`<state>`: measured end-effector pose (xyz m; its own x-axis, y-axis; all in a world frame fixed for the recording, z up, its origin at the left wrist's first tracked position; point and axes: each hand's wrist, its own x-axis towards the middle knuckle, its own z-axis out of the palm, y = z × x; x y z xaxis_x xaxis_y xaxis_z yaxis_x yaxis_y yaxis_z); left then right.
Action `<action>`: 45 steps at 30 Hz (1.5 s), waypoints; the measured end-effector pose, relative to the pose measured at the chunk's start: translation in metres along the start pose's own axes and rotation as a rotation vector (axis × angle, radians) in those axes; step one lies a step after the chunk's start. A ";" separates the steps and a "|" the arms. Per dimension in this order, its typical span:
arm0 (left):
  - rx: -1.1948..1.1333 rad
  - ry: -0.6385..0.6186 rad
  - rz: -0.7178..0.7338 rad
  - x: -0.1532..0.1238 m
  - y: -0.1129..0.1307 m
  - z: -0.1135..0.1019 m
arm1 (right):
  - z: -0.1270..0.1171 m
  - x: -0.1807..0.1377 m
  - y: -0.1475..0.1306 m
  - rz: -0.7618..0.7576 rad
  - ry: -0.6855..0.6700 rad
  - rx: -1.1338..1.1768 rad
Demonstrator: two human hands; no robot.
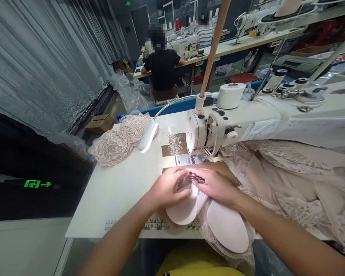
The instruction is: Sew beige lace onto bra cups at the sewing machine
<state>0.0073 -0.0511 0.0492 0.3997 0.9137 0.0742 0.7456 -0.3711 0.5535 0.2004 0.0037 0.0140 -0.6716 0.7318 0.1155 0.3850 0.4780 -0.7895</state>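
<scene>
Both hands meet over a pale lace garment (202, 206), just short of the sewing machine (235, 109).

The left hand (171, 189) grips the garment's upper edge between thumb and curled fingers, while the right hand (217, 186) clasps a dark metal tool (198, 179), its long axis roughly 9 to 3 o'clock. From the fingertips the garment trails toward 5 o'clock, over the table's near edge; one cup (182, 212) lies nearer the left hand, the other cup (228, 228), stretched 10 to 4 o'clock, lies below the right wrist. The presser foot (192, 158) stands near at 12 o'clock, the machine's head barring the way beyond. A slim lamp (148, 136) hangs at 11, a lace bundle (117, 142) rests at 10, and a fabric heap (276, 172) crowds 3 o'clock, alongside the right forearm.
</scene>
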 end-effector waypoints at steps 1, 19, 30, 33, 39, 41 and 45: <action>0.002 0.036 0.009 0.004 -0.005 0.000 | 0.000 0.000 -0.001 -0.005 -0.001 0.041; -1.097 -0.188 -0.286 0.009 -0.036 0.004 | -0.011 0.003 0.006 0.088 0.006 0.254; -1.093 -0.043 -0.459 0.011 -0.044 0.014 | -0.008 0.005 0.002 0.121 0.063 0.040; -1.089 -0.038 -0.467 0.011 -0.043 0.016 | -0.008 0.002 0.002 0.153 0.117 -0.015; -1.103 -0.030 -0.515 0.009 -0.043 0.017 | -0.004 -0.008 0.010 -0.163 0.281 -0.187; -1.131 -0.035 -0.512 0.009 -0.042 0.016 | -0.001 -0.009 0.009 -0.292 0.304 -0.219; -1.166 -0.053 -0.496 0.009 -0.039 0.014 | 0.003 -0.008 0.004 -0.304 0.284 -0.281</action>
<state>-0.0108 -0.0304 0.0169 0.2536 0.8947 -0.3677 -0.0790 0.3981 0.9140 0.2048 -0.0016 0.0080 -0.5959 0.6241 0.5055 0.3809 0.7737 -0.5062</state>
